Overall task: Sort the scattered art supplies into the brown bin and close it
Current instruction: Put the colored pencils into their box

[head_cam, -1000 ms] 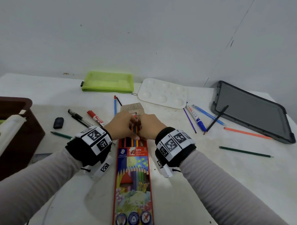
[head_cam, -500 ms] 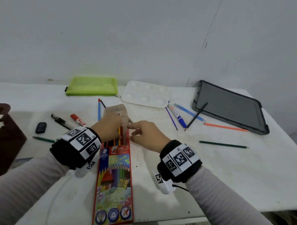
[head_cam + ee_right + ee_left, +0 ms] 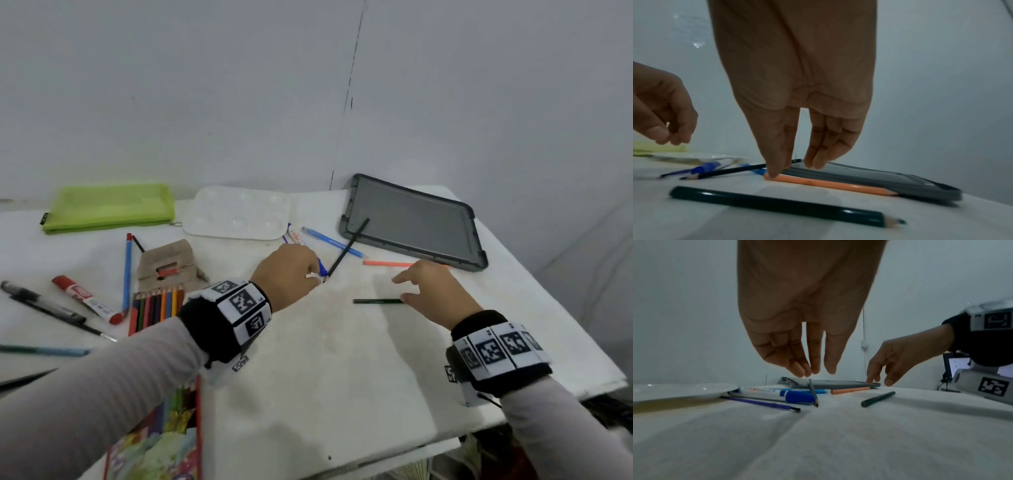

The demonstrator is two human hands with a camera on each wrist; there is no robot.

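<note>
My left hand (image 3: 313, 274) (image 3: 822, 371) hangs with straight fingers just above a black pencil (image 3: 347, 248) (image 3: 813, 392) and holds nothing. That pencil leans on a blue-capped white marker (image 3: 777, 395). My right hand (image 3: 407, 287) (image 3: 795, 168) is spread over two pencils, and one fingertip (image 3: 773, 173) touches the blunt end of the orange pencil (image 3: 387, 263) (image 3: 830, 183). The dark green pencil (image 3: 376, 301) (image 3: 777, 206) lies free in front of it. The open coloured-pencil box (image 3: 157, 308) lies under my left forearm. The brown bin is out of view.
A grey tablet (image 3: 414, 222) lies at the back right, with a white palette (image 3: 239, 212) and a green pouch (image 3: 109, 205) along the wall. A red marker (image 3: 82, 296), black pens (image 3: 41, 305) and a blue pencil (image 3: 127, 270) lie left. The table edge (image 3: 548, 308) is near my right wrist.
Both hands have left the pencil box and moved right to the loose pencils. The view has swung right and the brown bin has dropped out of sight.
</note>
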